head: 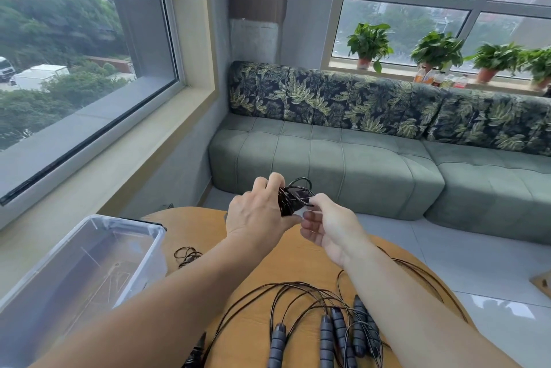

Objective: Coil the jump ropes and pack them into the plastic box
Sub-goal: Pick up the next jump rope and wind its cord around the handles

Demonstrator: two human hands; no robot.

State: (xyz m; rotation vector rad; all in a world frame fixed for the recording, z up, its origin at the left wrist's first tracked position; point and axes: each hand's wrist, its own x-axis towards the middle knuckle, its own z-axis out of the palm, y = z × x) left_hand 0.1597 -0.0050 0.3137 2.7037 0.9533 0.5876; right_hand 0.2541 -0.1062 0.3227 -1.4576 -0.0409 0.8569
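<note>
Nearest the camera, at about six o'clock on the round wooden table [298, 260], lies a heap of uncoiled jump ropes [328, 326], their ribbed grey handles [326, 338] lying roughly parallel, long axes running from six toward twelve o'clock, thin black cords looping out toward three. Raised above the table's far edge at twelve o'clock, the left hand [259, 212] grips a tight black coiled rope [290, 199], fingers curled round the bundle, whose long axis stands close to upright. The right hand [328, 224] pinches the loose cord end [310, 203] between thumb and forefinger just beside the bundle, its other fingers relaxed. A smaller coil [187, 255] rests on the table at nine o'clock, near the clear plastic box [89, 260], which sits open at the table's left with nothing visible inside. I judge the wrap is being finished or tucked. The springy cord could slip from the pinch and let the turns spring apart, and since the bundle is held beyond the table edge, a dropped coil would likely fall to the floor. Cords trailing under the right forearm could also snag.
</note>
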